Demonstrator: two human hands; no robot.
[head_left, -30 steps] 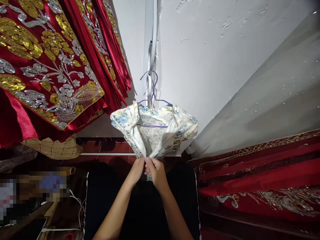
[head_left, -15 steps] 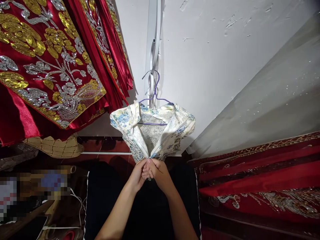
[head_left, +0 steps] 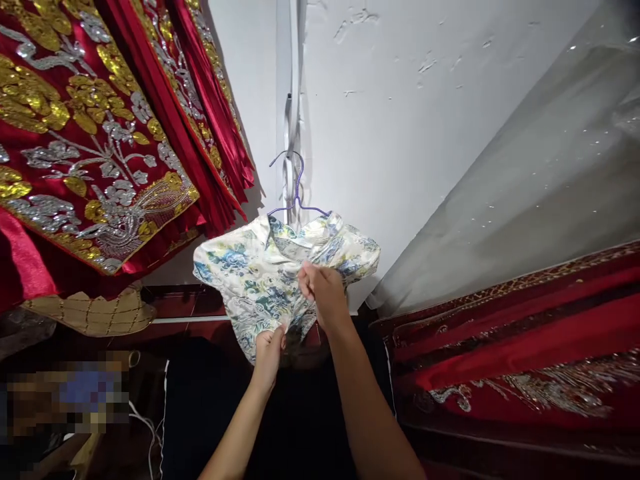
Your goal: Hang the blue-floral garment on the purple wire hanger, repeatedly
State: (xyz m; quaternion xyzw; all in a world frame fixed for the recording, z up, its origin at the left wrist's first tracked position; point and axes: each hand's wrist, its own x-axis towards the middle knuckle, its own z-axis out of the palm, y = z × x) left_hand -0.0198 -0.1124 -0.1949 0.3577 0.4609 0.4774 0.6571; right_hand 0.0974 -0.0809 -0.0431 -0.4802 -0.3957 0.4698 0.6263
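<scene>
A short-sleeved floral shirt (head_left: 260,280), cream with blue and green flowers and a collar, hangs from a purple wire hanger (head_left: 299,193). My left hand (head_left: 269,347) is closed in a pinch on the lower front edge of the shirt. Higher up, just below the collar, my right hand (head_left: 323,290) is closed at the shirt's front opening. What its fingers hold is too small to make out. Between the two hands the front edges run close together, and the right forearm covers part of the shirt's lower right side.
Red garments with gold and silver sequins (head_left: 115,153) hang at left. A white metal stand (head_left: 290,120) rises against the wall behind the hanger. On the right lie a sheer, glittery cover (head_left: 500,200) and red embroidered fabric (head_left: 550,333). Cables (head_left: 147,427) lie at lower left.
My hands have parted: the right moved up toward the collar while the left stayed low, shifting slightly left. The wide V-shaped front opening has narrowed. The view has shifted slightly.
</scene>
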